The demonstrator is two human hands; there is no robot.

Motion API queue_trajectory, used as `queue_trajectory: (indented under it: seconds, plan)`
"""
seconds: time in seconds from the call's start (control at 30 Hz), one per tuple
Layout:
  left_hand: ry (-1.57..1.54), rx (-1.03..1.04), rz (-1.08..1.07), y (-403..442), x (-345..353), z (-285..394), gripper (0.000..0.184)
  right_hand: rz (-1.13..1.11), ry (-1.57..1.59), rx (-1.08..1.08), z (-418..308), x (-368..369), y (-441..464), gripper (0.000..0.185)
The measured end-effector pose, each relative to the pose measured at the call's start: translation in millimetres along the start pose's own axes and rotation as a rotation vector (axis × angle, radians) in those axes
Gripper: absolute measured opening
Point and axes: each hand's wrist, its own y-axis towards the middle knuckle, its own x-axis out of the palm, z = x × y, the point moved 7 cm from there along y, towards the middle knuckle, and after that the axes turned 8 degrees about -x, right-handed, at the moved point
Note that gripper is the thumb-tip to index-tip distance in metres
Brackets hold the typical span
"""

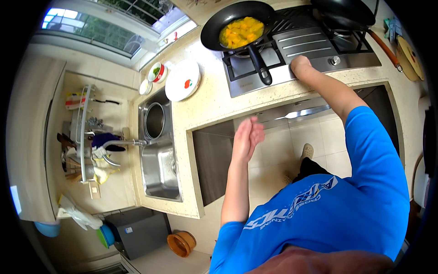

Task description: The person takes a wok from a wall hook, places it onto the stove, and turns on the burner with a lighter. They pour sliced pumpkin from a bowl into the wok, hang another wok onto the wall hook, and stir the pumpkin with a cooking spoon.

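At the front edge of the steel gas stove (305, 48), my right hand (302, 67) has its fingers closed round the left stove knob, which the hand hides. A black frying pan (214, 32) rests on the left burner, its handle pointing toward me, with orange-yellow chunks (242, 33) in it. My left hand (248, 137) is raised below the counter edge, empty, fingers stretched out. To the right of my right hand, the other stove knob (335, 60) shows uncovered.
Left of the stove lie a white plate (182, 81), a small bowl with something green (157, 72) and a white dish (145, 86). The double sink (159, 171) is further left. A second dark pan (344, 13) sits on the right burner, its brown handle reaching over the counter.
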Motion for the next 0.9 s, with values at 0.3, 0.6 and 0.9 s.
queue_trajectory:
  seconds: [0.3, 0.6, 0.9]
  plan:
    - [-0.320, -0.199, -0.325, 109.3, 107.0, 55.5, 0.032, -0.025, 0.100, -0.009, -10.2, -6.3, -8.4, 0.015]
    - [-0.080, -0.056, -0.061, 99.3, 71.9, 73.6, 0.024, -0.084, 0.023, -0.106, -15.6, -6.0, -14.0, 0.010]
    - [-0.177, -0.110, -0.186, 101.2, 83.8, 60.9, 0.028, -0.081, 0.015, -0.127, -15.6, -10.2, -18.9, 0.009]
